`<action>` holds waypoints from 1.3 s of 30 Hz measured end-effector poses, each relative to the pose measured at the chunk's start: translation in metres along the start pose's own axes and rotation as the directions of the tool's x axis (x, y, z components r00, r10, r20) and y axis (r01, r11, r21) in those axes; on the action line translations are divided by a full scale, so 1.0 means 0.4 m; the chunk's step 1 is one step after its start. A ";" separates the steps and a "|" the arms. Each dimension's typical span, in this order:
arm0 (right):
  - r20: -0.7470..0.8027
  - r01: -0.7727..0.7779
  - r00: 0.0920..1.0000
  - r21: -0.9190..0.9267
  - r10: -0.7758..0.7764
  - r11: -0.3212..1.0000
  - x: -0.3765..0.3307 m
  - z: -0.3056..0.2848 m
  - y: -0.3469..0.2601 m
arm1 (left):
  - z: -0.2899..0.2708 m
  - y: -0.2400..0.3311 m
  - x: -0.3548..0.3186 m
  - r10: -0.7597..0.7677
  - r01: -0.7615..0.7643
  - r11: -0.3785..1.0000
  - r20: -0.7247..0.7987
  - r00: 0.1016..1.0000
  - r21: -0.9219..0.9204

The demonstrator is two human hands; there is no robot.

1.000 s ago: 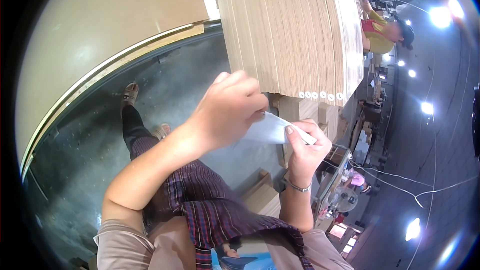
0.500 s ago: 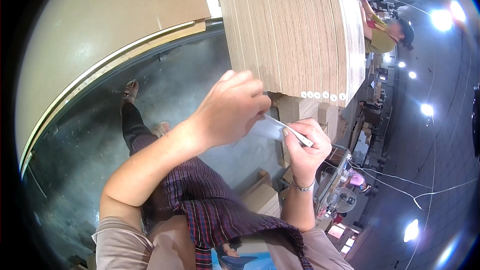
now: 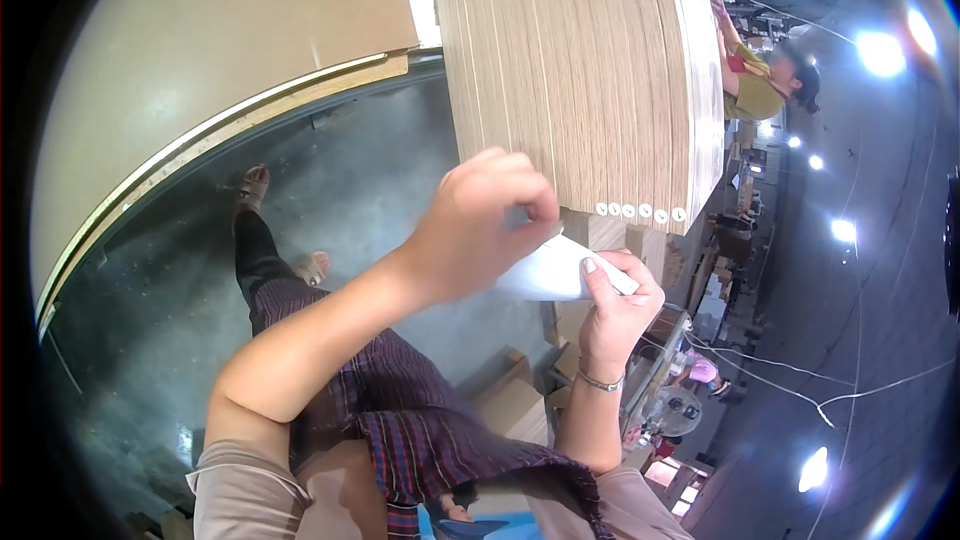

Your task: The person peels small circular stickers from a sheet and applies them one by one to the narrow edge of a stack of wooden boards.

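Note:
My right hand (image 3: 622, 302) is closed around the end of a thin white sheet (image 3: 562, 268), thumb pressed on its face; the sheet looks like paper or a label sheet. My left hand (image 3: 490, 225) is pinched at the sheet's upper left corner. Whatever lies between its thumb and forefinger is too small to make out. Just beyond both hands stands a stack of wood-grain boards (image 3: 560, 70), edges toward me. A row of small round white stickers (image 3: 629, 211) runs along the stack's near end, one sticker per board.
A large tan panel (image 3: 220, 60) fills the upper left. Beneath the hands is a grey floor (image 3: 400, 170). Cut boards (image 3: 510, 405) lie low near my body. A fan (image 3: 675, 410) stands at the right, and a co-worker (image 3: 760, 90) is beyond the stack.
My left hand has shifted slightly right and its fingers have curled at the sheet's corner. The white sheet now turns more of its face toward me. The right hand stays closed on it.

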State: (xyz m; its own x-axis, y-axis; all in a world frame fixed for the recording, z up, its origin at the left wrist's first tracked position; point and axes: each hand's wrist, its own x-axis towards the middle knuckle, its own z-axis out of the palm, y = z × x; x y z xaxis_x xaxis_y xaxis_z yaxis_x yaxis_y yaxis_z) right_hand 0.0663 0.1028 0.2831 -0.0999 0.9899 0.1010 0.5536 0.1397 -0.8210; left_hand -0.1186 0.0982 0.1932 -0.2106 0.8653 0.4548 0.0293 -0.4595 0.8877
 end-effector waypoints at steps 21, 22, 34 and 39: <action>-0.001 -0.059 0.998 0.034 0.059 0.998 -0.002 -0.006 0.026 | 0.084 0.004 0.048 -0.165 0.124 0.974 -0.217 0.962 -0.189; 0.000 -0.059 0.998 0.034 0.059 0.998 -0.002 -0.006 0.026 | 0.092 -0.002 0.046 -0.172 0.117 0.967 -0.247 0.954 -0.224; 0.041 0.016 0.999 -0.022 -0.015 1.000 0.003 -0.008 0.016 | 0.001 -0.032 0.000 -0.141 0.125 0.985 -0.143 0.980 -0.116; 0.069 0.082 0.994 -0.048 -0.079 0.995 0.003 -0.006 0.013 | -0.016 -0.021 -0.024 -0.037 0.031 0.985 0.029 0.999 0.168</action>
State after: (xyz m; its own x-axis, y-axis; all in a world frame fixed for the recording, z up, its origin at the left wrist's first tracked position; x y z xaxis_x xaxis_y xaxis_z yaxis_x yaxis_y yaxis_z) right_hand 0.0712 0.1049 0.2802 -0.2004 0.9715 0.1263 0.5828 0.2218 -0.7817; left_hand -0.1232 0.0922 0.1810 -0.1833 0.8871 0.4237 0.1864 -0.3918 0.9010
